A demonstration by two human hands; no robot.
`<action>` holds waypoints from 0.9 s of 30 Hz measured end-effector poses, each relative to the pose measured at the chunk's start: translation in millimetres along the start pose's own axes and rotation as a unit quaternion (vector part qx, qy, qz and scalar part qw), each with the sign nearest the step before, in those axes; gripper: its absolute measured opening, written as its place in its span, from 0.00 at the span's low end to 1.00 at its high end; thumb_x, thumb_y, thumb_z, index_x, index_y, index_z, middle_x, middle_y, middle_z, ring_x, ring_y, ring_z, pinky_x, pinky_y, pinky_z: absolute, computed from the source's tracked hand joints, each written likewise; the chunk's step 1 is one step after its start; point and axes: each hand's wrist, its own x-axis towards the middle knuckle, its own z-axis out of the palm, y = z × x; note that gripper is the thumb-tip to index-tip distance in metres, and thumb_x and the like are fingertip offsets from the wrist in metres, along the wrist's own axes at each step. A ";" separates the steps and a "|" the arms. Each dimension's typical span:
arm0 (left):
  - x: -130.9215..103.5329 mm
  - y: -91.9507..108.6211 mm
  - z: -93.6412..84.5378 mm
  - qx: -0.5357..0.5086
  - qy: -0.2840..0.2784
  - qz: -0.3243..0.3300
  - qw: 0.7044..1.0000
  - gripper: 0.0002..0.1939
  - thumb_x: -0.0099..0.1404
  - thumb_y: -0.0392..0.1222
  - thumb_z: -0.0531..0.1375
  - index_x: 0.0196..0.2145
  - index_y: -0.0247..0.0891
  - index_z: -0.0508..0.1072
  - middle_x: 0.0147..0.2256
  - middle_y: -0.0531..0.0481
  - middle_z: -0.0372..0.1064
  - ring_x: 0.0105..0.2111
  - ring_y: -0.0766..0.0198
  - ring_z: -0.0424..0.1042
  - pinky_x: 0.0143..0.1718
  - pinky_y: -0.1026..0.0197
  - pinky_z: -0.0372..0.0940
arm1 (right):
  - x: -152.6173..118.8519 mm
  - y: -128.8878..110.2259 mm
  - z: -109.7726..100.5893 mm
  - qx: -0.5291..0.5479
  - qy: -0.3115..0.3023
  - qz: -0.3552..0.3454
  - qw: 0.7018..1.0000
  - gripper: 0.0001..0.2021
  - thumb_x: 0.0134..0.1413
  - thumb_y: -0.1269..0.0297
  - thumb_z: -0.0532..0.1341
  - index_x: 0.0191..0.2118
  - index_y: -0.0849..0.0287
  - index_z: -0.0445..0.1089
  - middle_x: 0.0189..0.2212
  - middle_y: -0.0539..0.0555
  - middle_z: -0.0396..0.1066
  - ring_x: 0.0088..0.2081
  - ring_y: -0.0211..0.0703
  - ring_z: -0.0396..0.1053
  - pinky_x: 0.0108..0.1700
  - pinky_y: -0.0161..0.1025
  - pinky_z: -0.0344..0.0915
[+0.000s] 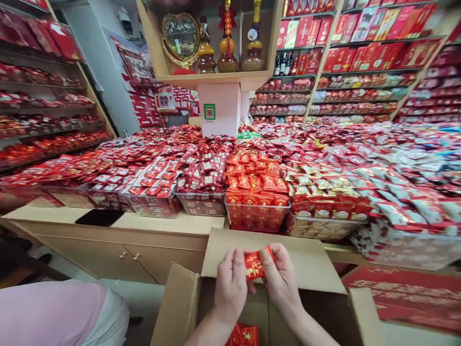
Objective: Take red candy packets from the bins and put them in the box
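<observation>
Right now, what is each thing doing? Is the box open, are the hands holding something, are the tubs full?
Left hand: shut on packet, above the box.
Right hand: shut on packet.
Packet: red, held between both hands.
Box: open, flaps up, red packets inside.
Tubs: heaped full of packets.
Cupboard doors: closed.
Phone: lying flat, screen dark.
Gourd bottles: upright on shelf.

left hand [230, 283]: fingers curled, pinching | right hand [280, 281]: fingers curled, pinching | forearms converge, hands close together
</observation>
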 end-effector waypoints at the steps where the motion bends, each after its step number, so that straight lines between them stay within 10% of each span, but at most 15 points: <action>1: 1.4 0.7 1.7 -0.015 0.006 -0.006 1.000 0.23 0.63 0.59 0.44 0.32 0.37 0.66 0.23 0.53 0.67 0.11 0.71 0.62 0.11 0.68 0.58 | 3.3 -1.2 0.4 -0.002 -0.001 -0.007 1.000 0.16 0.53 0.50 0.56 0.28 0.57 0.55 0.18 0.42 0.57 0.16 0.29 0.53 0.17 0.27 0.52; 15: -4.9 -10.3 4.0 -0.028 0.038 0.004 0.999 0.27 0.59 0.64 0.48 0.38 0.37 0.66 0.13 0.59 0.60 0.10 0.70 0.60 0.12 0.69 0.56 | 19.3 -1.9 -11.9 -0.028 -0.033 -0.001 0.999 0.20 0.53 0.46 0.55 0.25 0.58 0.54 0.15 0.42 0.52 0.16 0.28 0.48 0.17 0.28 0.47; 27: -2.2 -22.7 -6.9 -0.086 -0.185 -0.097 0.974 0.35 0.54 0.62 0.57 0.51 0.34 0.64 0.25 0.47 0.73 0.16 0.70 0.66 0.18 0.67 0.58 | 24.6 8.5 -30.9 0.007 -0.082 0.087 0.993 0.22 0.52 0.43 0.54 0.25 0.58 0.54 0.15 0.41 0.52 0.15 0.27 0.44 0.16 0.27 0.44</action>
